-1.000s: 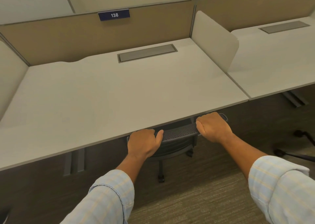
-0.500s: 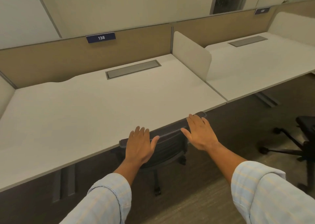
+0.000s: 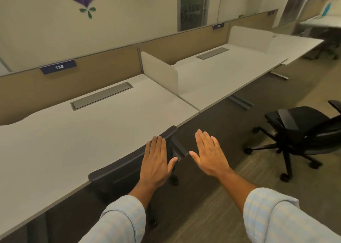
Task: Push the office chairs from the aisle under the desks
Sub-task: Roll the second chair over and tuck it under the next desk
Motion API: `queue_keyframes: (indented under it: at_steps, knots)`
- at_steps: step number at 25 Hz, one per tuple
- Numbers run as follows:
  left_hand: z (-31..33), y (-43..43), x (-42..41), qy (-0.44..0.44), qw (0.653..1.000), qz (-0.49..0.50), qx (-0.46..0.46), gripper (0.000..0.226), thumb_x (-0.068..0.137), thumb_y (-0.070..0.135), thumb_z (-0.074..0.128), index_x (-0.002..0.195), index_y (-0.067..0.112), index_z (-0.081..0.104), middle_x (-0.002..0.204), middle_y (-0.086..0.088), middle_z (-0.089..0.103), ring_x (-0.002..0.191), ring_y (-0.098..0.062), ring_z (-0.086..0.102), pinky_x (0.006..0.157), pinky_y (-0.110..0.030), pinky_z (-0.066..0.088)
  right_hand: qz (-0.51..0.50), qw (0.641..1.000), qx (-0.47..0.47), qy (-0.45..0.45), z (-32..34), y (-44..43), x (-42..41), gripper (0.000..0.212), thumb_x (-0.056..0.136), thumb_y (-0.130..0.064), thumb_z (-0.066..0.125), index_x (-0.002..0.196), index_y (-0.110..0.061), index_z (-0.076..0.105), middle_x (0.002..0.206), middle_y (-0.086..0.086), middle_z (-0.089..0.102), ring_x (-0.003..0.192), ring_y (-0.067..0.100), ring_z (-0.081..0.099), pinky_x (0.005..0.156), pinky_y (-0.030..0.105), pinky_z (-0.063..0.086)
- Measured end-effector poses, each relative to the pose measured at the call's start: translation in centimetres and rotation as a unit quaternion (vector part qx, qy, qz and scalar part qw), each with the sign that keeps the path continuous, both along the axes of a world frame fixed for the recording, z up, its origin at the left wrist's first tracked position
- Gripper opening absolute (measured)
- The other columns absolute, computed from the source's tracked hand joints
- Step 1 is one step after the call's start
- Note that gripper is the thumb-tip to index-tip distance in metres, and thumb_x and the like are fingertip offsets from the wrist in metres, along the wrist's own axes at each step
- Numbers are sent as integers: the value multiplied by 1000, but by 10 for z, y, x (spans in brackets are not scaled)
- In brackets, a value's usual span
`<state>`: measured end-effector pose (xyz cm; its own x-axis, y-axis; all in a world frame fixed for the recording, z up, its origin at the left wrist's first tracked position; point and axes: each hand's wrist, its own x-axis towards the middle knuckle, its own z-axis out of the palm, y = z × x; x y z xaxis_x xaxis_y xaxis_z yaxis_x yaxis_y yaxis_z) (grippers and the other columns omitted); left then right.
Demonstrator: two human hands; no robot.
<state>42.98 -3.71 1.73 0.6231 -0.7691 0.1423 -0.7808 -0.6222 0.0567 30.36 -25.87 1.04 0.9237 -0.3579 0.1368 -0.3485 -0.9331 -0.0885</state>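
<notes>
Now your left hand [image 3: 156, 161] lies flat, fingers spread, over the tucked chair's [image 3: 129, 164] back at the desk [image 3: 73, 141] edge. Your right hand [image 3: 209, 155] hovers open, holding nothing. A second chair [image 3: 302, 132] stands in the aisle.

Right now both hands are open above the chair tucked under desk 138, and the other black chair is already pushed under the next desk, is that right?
Not quite: the head view shows the other black chair standing out in the aisle, not under the next desk. The rest holds.
</notes>
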Motion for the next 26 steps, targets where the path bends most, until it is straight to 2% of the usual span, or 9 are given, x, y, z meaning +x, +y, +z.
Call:
queue_keyframes:
  at_steps: [3,9,14,18,23,26]
  knots:
    - [2,-47,-27,1,1000,-18,1,100,103,78,-8,173,8,1,180,-15,-8,168,-33,-9,136,-50,-7,-38,999,7,-1,0,-34,-40,85,109,-66,23,172,-10,9,180,15,14,167,32,16,133,52,21]
    - [-1,-167,-104,18,998,-56,16,94,106,78,6,172,11,-5,176,-10,-14,168,-31,-13,137,-50,-5,-110,993,41,-3,-10,-120,-139,87,106,-64,26,170,-6,19,178,17,23,164,35,25,130,56,31]
    - [-8,-279,-177,26,991,-129,12,95,108,77,12,174,8,10,181,-13,2,168,-30,-6,136,-49,-5,-177,983,55,-17,-16,-196,-227,86,105,-64,28,169,-6,25,176,17,28,163,35,28,129,56,34]
    - [-11,-371,-237,38,978,-201,33,95,108,75,11,174,7,8,183,-14,4,169,-29,-9,135,-47,-9,-237,969,60,-26,-19,-257,-296,86,105,-63,29,169,-6,24,177,18,27,164,35,26,130,57,30]
    - [-17,-479,-300,39,957,-286,45,93,108,75,8,174,9,2,183,-14,-2,168,-29,-14,137,-49,-7,-321,944,59,-38,-24,-335,-371,90,103,-65,20,172,-8,13,180,15,13,167,33,12,134,52,10]
    - [-22,-545,-333,41,940,-336,36,93,109,75,9,174,9,3,183,-13,-4,168,-29,-14,136,-48,-9,-366,929,44,-34,-32,-384,-411,88,104,-64,24,171,-7,17,179,16,18,166,34,17,134,53,18]
